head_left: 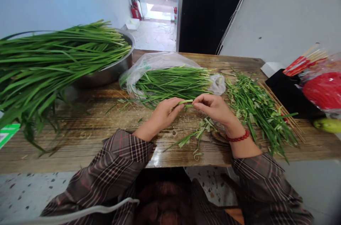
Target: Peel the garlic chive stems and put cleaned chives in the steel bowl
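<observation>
Green stalks (187,101) are clamped in the left hand's (167,110) grip, above the wooden surface (85,120) and before a leafy bundle (176,81) laid in a plastic bag (170,60). The right hand's (215,108) grip is pinched together at their ends (whether on anything cannot be told).

1. Your left forearm (146,131) and right forearm (243,147) cross the front edge of the worktop (66,161), converging.
2. Your left hand (167,111) shows its back, thumb and forefinger pinched.
3. Your right hand (213,107) faces it, thumb near forefinger, fingers curled.
</observation>
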Action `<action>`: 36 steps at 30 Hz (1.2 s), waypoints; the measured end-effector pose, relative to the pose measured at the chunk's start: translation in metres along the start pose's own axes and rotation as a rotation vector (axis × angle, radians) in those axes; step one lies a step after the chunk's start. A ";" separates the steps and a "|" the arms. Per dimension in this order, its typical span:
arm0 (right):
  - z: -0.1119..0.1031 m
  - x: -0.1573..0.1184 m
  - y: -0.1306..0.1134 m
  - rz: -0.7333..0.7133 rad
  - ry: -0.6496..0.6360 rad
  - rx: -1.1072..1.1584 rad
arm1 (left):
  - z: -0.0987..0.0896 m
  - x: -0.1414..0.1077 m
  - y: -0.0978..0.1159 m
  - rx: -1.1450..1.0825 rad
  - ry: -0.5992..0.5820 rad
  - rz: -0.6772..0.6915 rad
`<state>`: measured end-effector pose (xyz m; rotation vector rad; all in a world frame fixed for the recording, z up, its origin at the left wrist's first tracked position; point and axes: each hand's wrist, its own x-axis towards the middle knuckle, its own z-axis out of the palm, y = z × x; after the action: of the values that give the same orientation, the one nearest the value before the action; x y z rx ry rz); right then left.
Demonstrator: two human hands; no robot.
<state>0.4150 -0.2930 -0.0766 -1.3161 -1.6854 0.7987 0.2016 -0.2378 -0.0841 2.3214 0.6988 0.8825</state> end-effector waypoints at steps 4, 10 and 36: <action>0.001 0.002 0.004 0.046 0.034 0.063 | -0.001 0.001 -0.003 -0.087 0.032 -0.194; 0.007 0.001 -0.001 -0.004 0.037 -0.068 | -0.004 0.003 -0.004 -0.033 0.036 -0.212; -0.002 0.001 0.005 -0.170 0.118 -0.234 | -0.003 0.000 -0.005 0.015 -0.030 -0.188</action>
<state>0.4192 -0.2904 -0.0797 -1.3266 -1.8080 0.4270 0.1984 -0.2330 -0.0853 2.2336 0.8966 0.7577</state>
